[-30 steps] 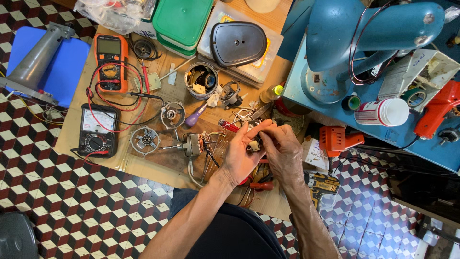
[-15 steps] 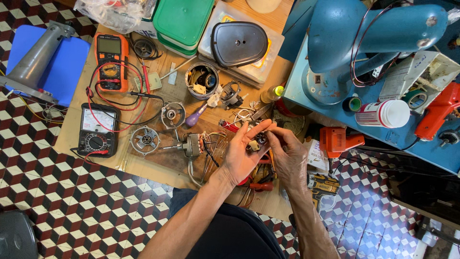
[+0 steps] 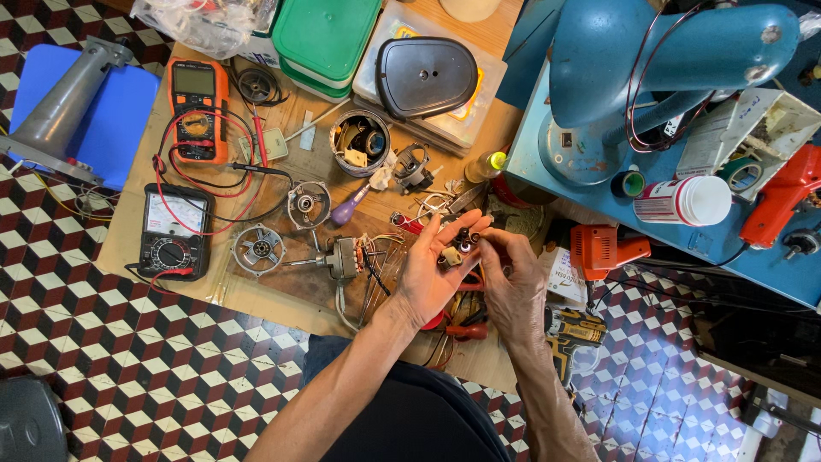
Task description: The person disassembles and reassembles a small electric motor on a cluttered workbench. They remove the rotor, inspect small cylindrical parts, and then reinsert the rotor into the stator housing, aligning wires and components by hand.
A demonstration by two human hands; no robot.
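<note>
A low wooden worktop (image 3: 256,295) stands on a floor (image 3: 111,359) tiled in a cube pattern of red, black and white, and it is crowded with repair clutter. The left hand (image 3: 436,274) lies palm up with the fingers spread wide, cradling a few small parts (image 3: 457,248), one cream-coloured and the others dark, near the fingertips. The right hand (image 3: 513,287) comes in from the side, its thumb and forefinger pinched together at those same parts; the rest of its fingers curl loosely. Both hands hover above the near right part of the worktop, over a tangle of wires (image 3: 376,274) and red-handled tools (image 3: 466,329).

To the left sit an orange digital multimeter (image 3: 197,107) and a black analogue meter (image 3: 171,231), their red and black leads looped across the wood. Between them and the hands lie two round metal end caps (image 3: 259,250), a small motor core with a shaft (image 3: 342,257) and a purple-handled screwdriver (image 3: 346,210). Further back are a round tin of bits (image 3: 359,141), a green lidded box (image 3: 329,34) and a dark oval cover (image 3: 428,75) on a clear case.

At the right a blue metal bench (image 3: 599,222) carries a large blue machine housing (image 3: 650,77), a white jar (image 3: 684,201) and a red tool (image 3: 782,192); an orange tool (image 3: 603,248) lies beside it. A grey tube rests on a blue stool (image 3: 103,120) at the far left
</note>
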